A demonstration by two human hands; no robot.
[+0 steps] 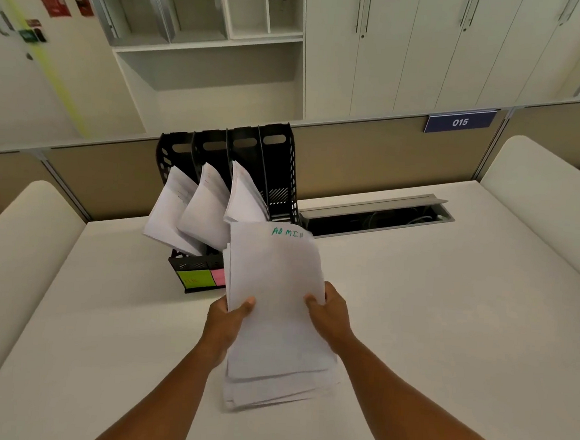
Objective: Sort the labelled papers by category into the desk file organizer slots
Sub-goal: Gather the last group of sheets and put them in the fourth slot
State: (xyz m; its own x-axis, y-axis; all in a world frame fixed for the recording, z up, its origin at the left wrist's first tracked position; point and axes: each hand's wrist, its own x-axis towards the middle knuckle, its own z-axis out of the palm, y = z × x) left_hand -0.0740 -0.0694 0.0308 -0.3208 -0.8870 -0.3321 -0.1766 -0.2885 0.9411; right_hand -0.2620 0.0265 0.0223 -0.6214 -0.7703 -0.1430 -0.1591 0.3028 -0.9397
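A black file organizer (279,157) with several upright slots stands at the back of the desk. Papers (207,210) lean out of its three left slots, while the rightmost slot shows no paper. Green (196,278) and pink (218,276) sticky labels mark its front. I hold a stack of white papers (277,287) in front of the organizer; the top sheet reads "ADMIN" in green. My left hand (228,322) grips the stack's left edge, thumb on top. My right hand (326,311) grips its right edge. More sheets (276,390) lie under the stack on the desk.
The white desk (445,333) has an open cable trough (378,215) right of the organizer. Low beige partitions (355,155) bound the desk at the back, with padded dividers (20,235) at both sides. Cabinets and shelves stand behind.
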